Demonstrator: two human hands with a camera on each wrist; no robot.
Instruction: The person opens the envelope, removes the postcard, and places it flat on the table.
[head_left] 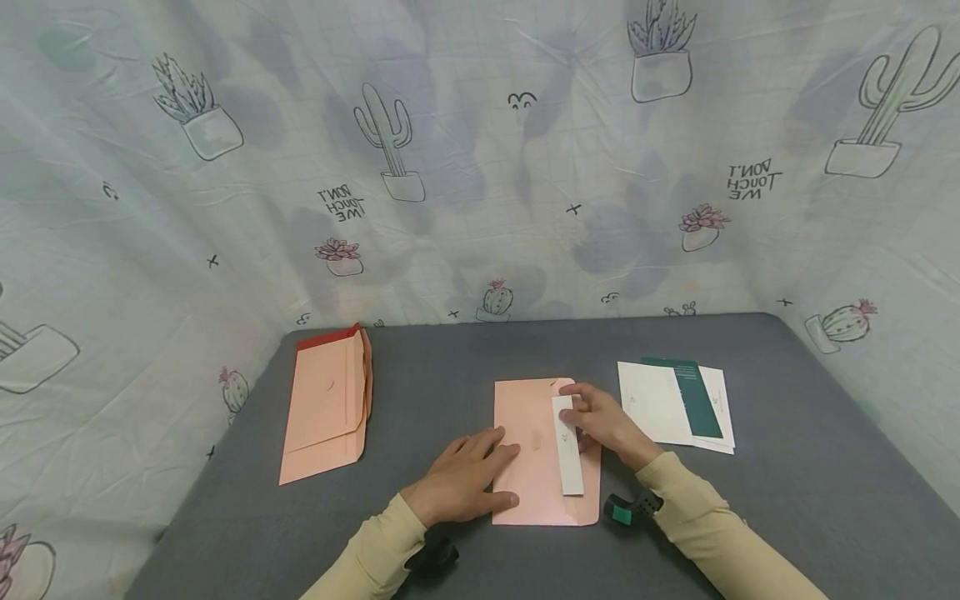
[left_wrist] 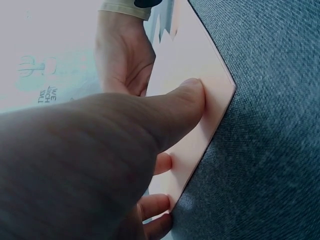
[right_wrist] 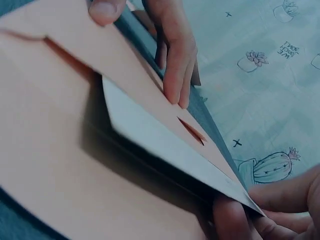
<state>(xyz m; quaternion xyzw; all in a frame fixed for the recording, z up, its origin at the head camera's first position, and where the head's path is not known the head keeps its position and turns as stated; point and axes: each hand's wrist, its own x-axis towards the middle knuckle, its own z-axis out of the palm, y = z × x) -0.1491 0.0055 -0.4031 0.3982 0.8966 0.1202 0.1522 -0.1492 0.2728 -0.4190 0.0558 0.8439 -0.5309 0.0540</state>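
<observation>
A pale pink envelope (head_left: 521,483) lies on the table with its flap to the right. A white card (head_left: 568,462) projects from its opening as a narrow upright strip. My right hand (head_left: 603,423) pinches the card near its far end. In the right wrist view the card (right_wrist: 150,137) stands tilted in the pocket, its lower part hidden inside. My left hand (head_left: 461,479) rests along the envelope's left edge with fingers spread. Seen from the left wrist, its thumb presses on the envelope (left_wrist: 195,52) near a corner.
At the left lies a stack of pink envelopes (head_left: 322,400) with a red edge at the top. To the right are white cards (head_left: 652,404) and a dark green card (head_left: 701,400). A patterned cloth (head_left: 465,167) hangs behind the grey table (head_left: 435,375).
</observation>
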